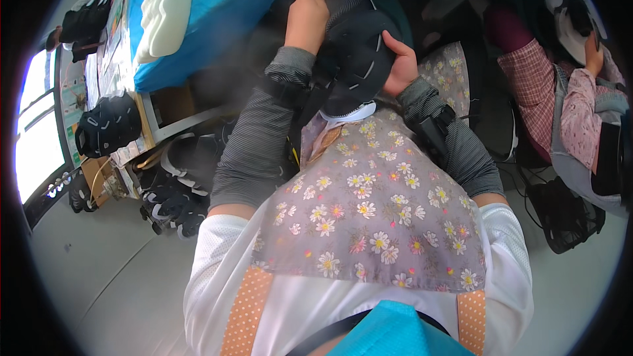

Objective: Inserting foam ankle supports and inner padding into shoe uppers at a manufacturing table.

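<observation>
Under the edge of the blue-covered table, a black padded item (359,59) with short grey strips lies between my hands; its exact kind cannot be made out. A white curved rim (353,113) shows at its near end, against my floral apron. My left hand (307,21) is closed at its upper left side, fingertips bent and partly hidden. On the right side my right hand (399,67) grips the item, thumb on top and the other fingers mostly behind it. Dark fabric beyond the left hand lies in shadow.
White wavy foam (166,10) lies on the blue table cover (217,13). Black items (109,125) with grey strips hang at left, above a dark pile (175,201). At right, a co-worker's hand (593,56) touches a white and black piece; a black bag (564,217) lies on the floor.
</observation>
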Tool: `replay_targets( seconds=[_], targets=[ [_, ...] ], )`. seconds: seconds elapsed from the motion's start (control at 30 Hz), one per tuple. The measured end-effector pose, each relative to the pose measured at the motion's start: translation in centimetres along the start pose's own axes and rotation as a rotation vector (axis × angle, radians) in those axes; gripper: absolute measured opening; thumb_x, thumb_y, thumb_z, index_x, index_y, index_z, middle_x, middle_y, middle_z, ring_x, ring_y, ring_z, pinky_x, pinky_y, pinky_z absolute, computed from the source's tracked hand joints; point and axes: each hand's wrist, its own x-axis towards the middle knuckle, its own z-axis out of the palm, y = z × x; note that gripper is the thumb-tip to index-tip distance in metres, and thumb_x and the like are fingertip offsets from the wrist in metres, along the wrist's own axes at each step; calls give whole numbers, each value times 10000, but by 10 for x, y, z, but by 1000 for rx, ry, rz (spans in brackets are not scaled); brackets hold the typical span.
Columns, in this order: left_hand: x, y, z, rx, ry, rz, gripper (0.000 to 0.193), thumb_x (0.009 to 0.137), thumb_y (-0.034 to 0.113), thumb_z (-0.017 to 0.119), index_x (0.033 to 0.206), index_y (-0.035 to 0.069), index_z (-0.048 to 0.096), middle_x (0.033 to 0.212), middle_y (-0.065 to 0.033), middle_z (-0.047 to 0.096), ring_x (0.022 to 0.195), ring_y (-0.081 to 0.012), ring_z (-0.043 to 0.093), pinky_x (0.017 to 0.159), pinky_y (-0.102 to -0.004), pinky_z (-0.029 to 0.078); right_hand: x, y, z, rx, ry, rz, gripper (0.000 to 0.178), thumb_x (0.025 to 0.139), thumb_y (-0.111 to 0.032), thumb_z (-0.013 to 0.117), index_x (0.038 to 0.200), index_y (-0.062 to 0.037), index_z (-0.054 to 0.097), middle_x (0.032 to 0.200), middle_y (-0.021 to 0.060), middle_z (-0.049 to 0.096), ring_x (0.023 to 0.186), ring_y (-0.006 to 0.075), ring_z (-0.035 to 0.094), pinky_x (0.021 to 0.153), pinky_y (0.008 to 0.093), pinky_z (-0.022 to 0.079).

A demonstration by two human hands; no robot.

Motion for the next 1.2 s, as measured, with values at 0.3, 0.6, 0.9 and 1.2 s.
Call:
replay_targets(
  seconds=[0.3,0.6,0.9,1.2],
  targets=[
    [-9,-1,9,-153,114,-46,324,933,248,483,1139,2,439,925,-326,598,902,-491,559,730,-481,470,-1,1,4,-71,-2,-36,475,941,-303,468,1287,23,452,1289,199,509,1174,352,509,1030,484,381],
    [-2,5,-3,10,72,4,371,908,257,539,1140,-29,492,978,-311,596,937,-476,560,769,-460,480,1,2,-11,115,-121,48,472,945,-315,462,1289,8,460,1309,194,496,1194,353,493,1042,499,361],
    [-2,-5,25,-158,84,-95,305,918,238,525,1111,7,475,968,-307,598,936,-483,550,741,-462,477,3,3,-11,27,-44,-20,471,943,-308,466,1289,11,460,1302,189,504,1191,350,495,1044,491,360],
    [-12,22,-19,69,290,140,265,911,247,509,1064,32,475,831,-283,625,775,-474,594,644,-512,492,0,7,-1,165,-205,91,496,956,-344,441,1307,6,445,1326,194,480,1214,354,473,1056,495,339]
  ],
)
